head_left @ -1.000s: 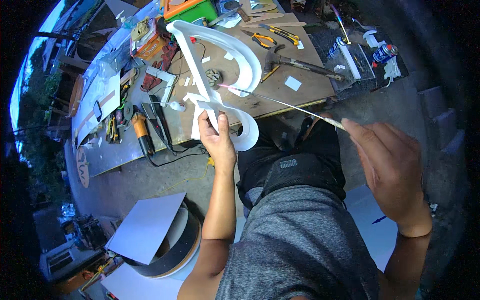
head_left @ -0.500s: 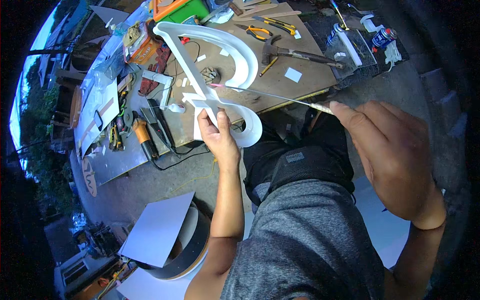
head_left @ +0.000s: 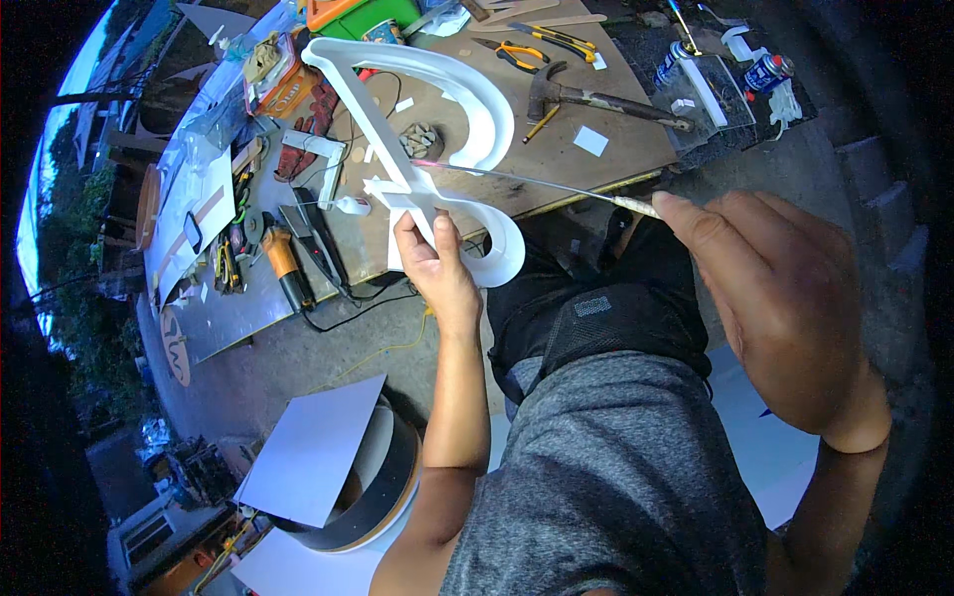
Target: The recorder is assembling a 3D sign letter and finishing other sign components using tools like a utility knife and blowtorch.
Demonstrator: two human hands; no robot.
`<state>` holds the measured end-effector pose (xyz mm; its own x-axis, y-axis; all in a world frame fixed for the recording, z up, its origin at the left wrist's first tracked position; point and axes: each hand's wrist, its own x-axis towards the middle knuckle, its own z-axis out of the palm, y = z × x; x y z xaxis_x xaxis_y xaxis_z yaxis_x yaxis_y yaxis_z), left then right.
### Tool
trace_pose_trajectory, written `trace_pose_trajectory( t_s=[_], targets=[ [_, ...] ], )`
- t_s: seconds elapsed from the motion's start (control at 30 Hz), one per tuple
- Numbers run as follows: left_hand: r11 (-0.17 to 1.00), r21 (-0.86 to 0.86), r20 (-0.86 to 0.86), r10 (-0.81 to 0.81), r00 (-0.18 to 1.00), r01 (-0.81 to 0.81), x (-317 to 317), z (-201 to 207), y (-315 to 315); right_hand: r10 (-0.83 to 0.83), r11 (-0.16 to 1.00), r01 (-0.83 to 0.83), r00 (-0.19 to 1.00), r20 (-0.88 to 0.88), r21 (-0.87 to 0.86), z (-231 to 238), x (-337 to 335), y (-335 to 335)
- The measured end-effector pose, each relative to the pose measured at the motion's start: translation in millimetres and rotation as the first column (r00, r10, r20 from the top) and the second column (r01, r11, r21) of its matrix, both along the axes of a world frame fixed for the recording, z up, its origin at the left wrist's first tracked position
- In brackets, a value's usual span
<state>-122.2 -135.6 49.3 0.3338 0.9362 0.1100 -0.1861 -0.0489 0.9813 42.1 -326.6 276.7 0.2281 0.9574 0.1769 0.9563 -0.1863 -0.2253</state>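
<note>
My left hand (head_left: 443, 273) grips a white curved letter-shaped piece (head_left: 497, 114) by its lower part, fingers and thumb closed around it. The piece has tall thin walls and is raised over the table's near edge. My right hand (head_left: 770, 298) is closed on the pale wrapped handle of a thin metal rod (head_left: 556, 186). The rod points left, and its pinkish-red tip lies at the middle of the white piece, where the strips cross. Whether the tip touches the wall I cannot tell.
On the worktable (head_left: 556, 164) lie a hammer (head_left: 606, 102), orange-handled pliers (head_left: 519, 57), a pencil (head_left: 541, 125), an angle grinder (head_left: 285, 266) and a small white bottle (head_left: 353, 206). Spray cans (head_left: 767, 74) stand at the far right. A white sheet (head_left: 316, 447) rests on a round dark-sided form below left.
The view has shifted slightly, so the table things sit a little differently. The white piece and the rod have barely moved; both hands keep their holds.
</note>
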Motion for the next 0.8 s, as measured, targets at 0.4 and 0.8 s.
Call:
trace_pose_trajectory(
  t_s=[0.4, 0.8],
  targets=[
    [1.000, -0.007, 0.021, 0.004, 1.000, -0.004, -2.6, -3.6, 0.8, -0.006, 0.999, 0.006, 1.000, -0.001, -0.036, -0.2, -2.8, 1.5],
    [1.000, -0.006, 0.017, 0.007, 1.000, -0.007, 0.1, -3.9, -0.4, -0.004, 0.999, 0.004, 1.000, -0.008, -0.034, -1.6, -2.8, 1.0]
  ],
)
